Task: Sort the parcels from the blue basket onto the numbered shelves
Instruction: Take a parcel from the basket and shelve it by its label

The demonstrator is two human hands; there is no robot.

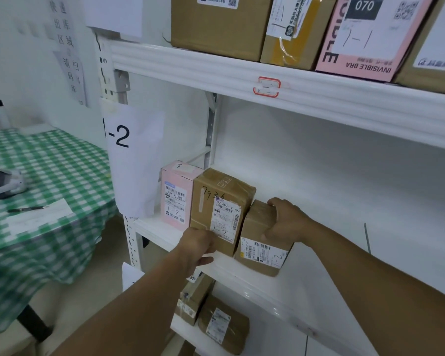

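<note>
On the middle shelf (306,286), marked by a paper sign "1-2" (134,160), stand three parcels in a row. A pink box (176,195) is at the left and a taller brown box (220,206) in the middle. My right hand (284,220) grips the top of a small brown box (262,249) labelled "1-2", at the right, overhanging the shelf's front edge. My left hand (197,246) touches the lower front corner of the taller brown box with fingers curled. The blue basket is out of view.
Several parcels marked "1-1" fill the shelf above (267,80), among them a pink box (365,37). Two brown parcels (211,314) lie on the shelf below. At the left stands a table with a green checked cloth (36,201), holding a pen and paper.
</note>
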